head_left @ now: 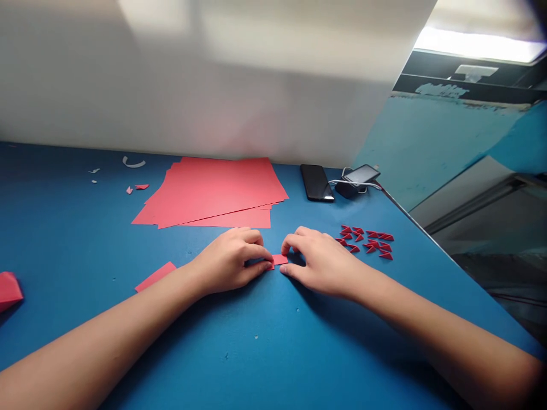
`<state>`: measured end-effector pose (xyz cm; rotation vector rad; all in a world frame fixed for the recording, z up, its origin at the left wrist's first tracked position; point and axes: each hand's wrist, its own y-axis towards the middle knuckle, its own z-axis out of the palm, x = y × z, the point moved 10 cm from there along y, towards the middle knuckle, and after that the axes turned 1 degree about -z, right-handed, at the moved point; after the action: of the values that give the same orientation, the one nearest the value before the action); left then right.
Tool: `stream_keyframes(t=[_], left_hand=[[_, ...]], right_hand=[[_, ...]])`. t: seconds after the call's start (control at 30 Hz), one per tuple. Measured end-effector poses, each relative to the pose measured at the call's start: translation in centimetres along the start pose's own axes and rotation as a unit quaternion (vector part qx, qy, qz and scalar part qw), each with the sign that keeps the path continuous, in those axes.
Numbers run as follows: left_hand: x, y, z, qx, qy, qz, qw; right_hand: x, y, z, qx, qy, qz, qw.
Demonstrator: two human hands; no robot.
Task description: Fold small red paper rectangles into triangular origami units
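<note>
A small strip of red paper (pixel 280 259) lies on the blue table between my two hands. My left hand (pixel 237 259) pinches its left end with thumb and fingertips, which cover part of it. At the right end, the curled index finger and thumb of my right hand (pixel 316 259) grip the strip by its edges. Beside my left forearm lies another red paper piece (pixel 156 277), partly hidden by the arm. Several small folded red paper triangles (pixel 371 246) sit in a loose group to the right of my right hand.
Large red paper sheets (pixel 217 191) are stacked at the back. A black phone (pixel 317 183) and a cabled device (pixel 361 175) lie by the wall. Paper scraps (pixel 142 187) and a white curved piece (pixel 134 163) are at back left. A red folded object (pixel 8 290) stands far left.
</note>
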<state>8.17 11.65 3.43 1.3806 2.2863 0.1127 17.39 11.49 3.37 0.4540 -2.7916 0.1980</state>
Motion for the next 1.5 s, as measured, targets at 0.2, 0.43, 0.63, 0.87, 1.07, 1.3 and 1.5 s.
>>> stream_keyframes(t=[0.2,0.43,0.63,0.87,1.07,1.3,1.5], left_hand=[[-0.4,-0.1,0.0,0.0,0.057,0.015,0.998],[-0.3,0.1,0.1,0.024,0.081,0.0,0.996],[-0.3,0.2,0.0,0.022,0.073,-0.004,0.997],[0.0,0.2,0.2,0.024,0.04,-0.025,0.999],[0.6,0.1,0.2,0.013,0.0,-0.07,0.997],[1.9,0.4,-0.2,-0.005,-0.125,-0.179,0.976],[3.4,-0.2,-0.1,-0.017,-0.258,-0.255,0.932]], right_hand=[[-0.6,0.3,0.6,-0.004,0.033,-0.006,0.999],[-0.6,0.9,1.2,0.011,0.074,0.005,0.997],[-0.3,0.9,1.1,0.006,0.033,0.004,0.999],[-0.3,1.4,1.1,0.034,0.096,-0.005,0.995],[-1.0,1.8,1.5,0.026,0.224,0.022,0.974],[-0.5,1.8,0.5,-0.028,0.293,0.015,0.956],[-1.3,1.7,0.1,-0.075,0.375,0.04,0.923]])
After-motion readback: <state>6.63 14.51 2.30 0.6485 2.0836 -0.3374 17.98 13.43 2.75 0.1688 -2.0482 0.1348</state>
